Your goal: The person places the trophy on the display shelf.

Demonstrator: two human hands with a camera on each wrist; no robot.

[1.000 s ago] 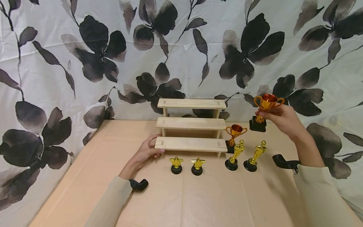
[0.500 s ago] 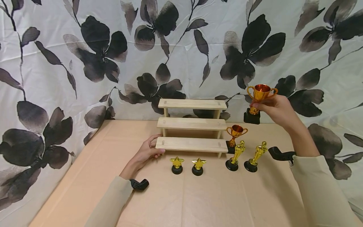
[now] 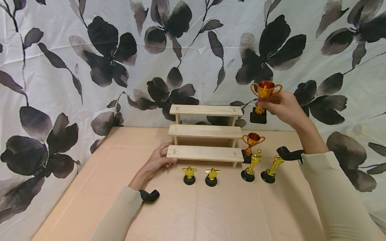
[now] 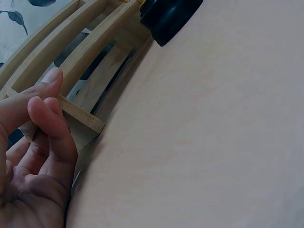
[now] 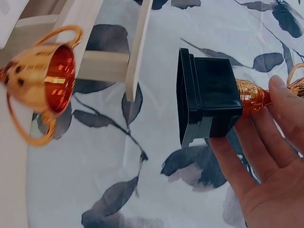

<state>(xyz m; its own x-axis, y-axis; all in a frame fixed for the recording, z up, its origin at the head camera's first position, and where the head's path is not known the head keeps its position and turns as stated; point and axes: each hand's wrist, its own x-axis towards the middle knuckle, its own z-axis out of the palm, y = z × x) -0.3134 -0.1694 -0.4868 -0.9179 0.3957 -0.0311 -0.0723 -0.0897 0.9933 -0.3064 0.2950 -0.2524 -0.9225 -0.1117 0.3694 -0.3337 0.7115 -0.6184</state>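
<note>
In the head view my right hand (image 3: 280, 105) pinches a gold trophy cup (image 3: 265, 89) by its stem, upright in the air to the right of the top shelf. Its black square base (image 5: 209, 97) shows large in the right wrist view, thumb and fingers around the stem. My left hand (image 3: 155, 160) grips the left end of the lowest step of a three-tier wooden display stand (image 3: 205, 154). In the left wrist view the thumb and curled fingers (image 4: 52, 123) close on the stand's end. All three tiers are bare.
A second trophy cup (image 3: 252, 139) stands beside the stand's right end. Two gold figurine trophies (image 3: 255, 160) are in front of it, one partly behind the right wrist camera. Two small star trophies (image 3: 189, 172) stand before the stand. A floral cloth (image 3: 120, 100) hangs behind the table.
My right hand has lifted the trophy cup and carried it left, closer to the top tier. The left hand keeps its grip on the stand, which stays in place.
</note>
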